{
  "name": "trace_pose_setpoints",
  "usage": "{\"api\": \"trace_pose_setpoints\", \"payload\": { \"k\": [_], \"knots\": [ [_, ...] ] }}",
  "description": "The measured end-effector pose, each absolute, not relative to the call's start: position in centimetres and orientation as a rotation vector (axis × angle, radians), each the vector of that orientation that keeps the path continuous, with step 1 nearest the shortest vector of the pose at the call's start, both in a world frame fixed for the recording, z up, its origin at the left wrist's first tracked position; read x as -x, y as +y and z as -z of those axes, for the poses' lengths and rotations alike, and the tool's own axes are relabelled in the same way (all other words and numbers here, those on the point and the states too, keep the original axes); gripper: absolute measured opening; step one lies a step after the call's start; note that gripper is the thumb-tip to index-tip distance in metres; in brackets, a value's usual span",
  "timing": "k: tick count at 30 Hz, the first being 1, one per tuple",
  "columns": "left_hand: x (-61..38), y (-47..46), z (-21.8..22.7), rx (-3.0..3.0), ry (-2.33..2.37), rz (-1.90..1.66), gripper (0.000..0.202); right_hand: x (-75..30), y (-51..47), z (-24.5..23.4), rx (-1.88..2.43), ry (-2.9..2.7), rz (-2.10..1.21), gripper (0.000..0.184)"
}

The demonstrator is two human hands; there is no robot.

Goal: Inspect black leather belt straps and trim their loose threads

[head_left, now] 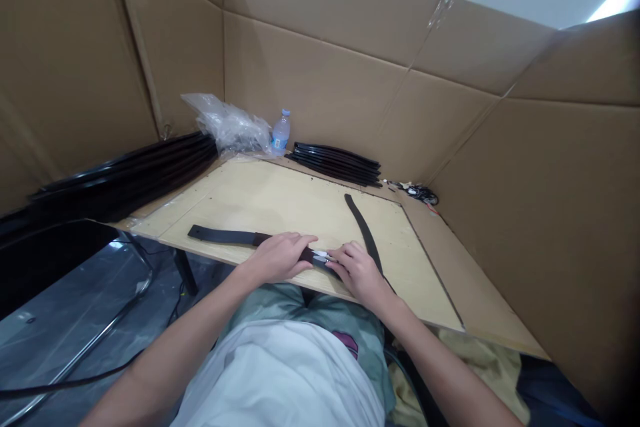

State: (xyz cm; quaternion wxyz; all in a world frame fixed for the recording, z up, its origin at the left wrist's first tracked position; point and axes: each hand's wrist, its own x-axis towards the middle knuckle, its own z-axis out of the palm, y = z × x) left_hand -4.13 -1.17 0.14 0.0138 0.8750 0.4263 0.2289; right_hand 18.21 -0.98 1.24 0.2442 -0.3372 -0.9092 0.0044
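Note:
A long dark strip, like a belt or strap, lies along the table's front edge, with a hole near its left end and a brownish section near the middle. My left hand is closed over that middle section, thumb and fingers on either side. In my right hand is a small tool with pale, pointed blades, pinched in the fingers and resting over the strip just right of my left hand. Its handle is hidden by my fingers. A second dark strip curves away behind my right hand.
The light wooden board covers the tabletop. Along its back stand clear plastic bags, a water bottle and a stack of dark strips. More strips are piled at left; small tangled items lie back right. Cardboard walls surround the table.

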Motion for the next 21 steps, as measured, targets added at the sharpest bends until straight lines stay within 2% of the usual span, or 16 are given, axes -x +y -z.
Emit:
{"api": "trace_pose_setpoints", "payload": {
  "k": [21],
  "knots": [
    [4.1,-1.3,-0.3,-2.736,1.334,-0.667,0.041,-17.1,0.2,-0.7,0.768,-2.517,-0.094,0.021]
  ]
}}
